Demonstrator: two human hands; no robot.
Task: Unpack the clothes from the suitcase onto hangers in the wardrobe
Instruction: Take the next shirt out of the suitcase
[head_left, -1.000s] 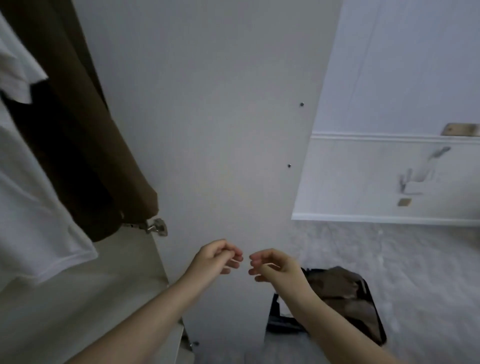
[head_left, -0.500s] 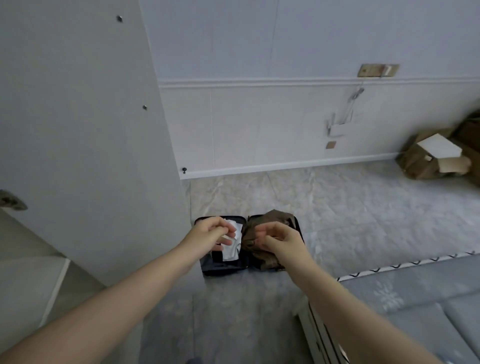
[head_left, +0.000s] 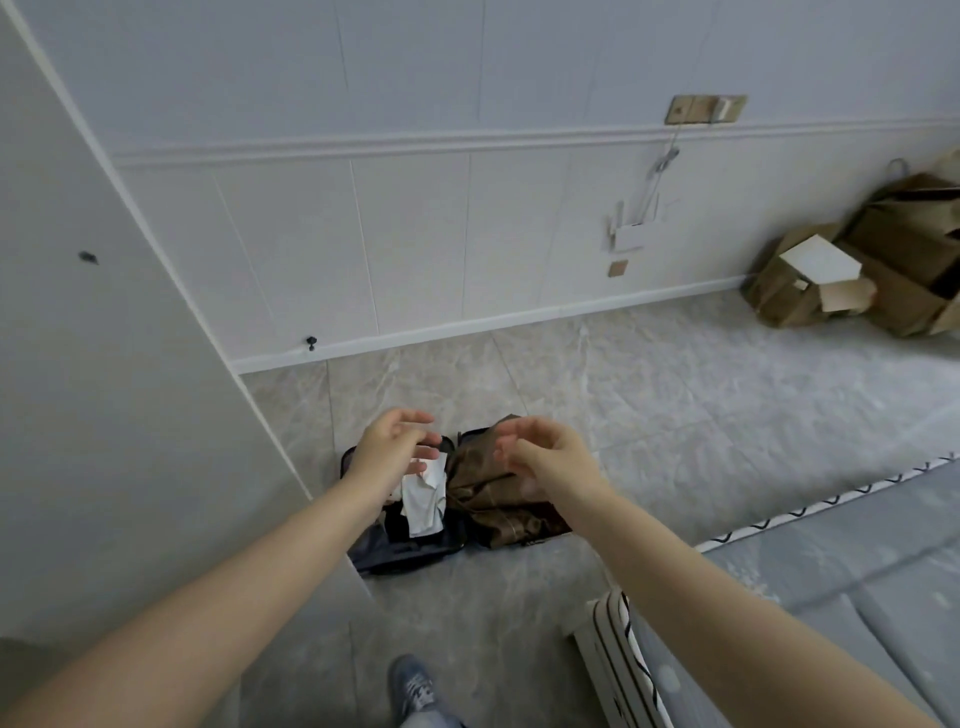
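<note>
Both hands, left hand (head_left: 389, 447) and right hand (head_left: 540, 457), hover loosely open and empty above the open suitcase (head_left: 415, 545) on the floor; grabbing its tangled brown garment (head_left: 498, 499) could drag out the white shirt (head_left: 423, 499) beside it.

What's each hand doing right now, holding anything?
Left hand: open, holding nothing.
Right hand: open, holding nothing.
</note>
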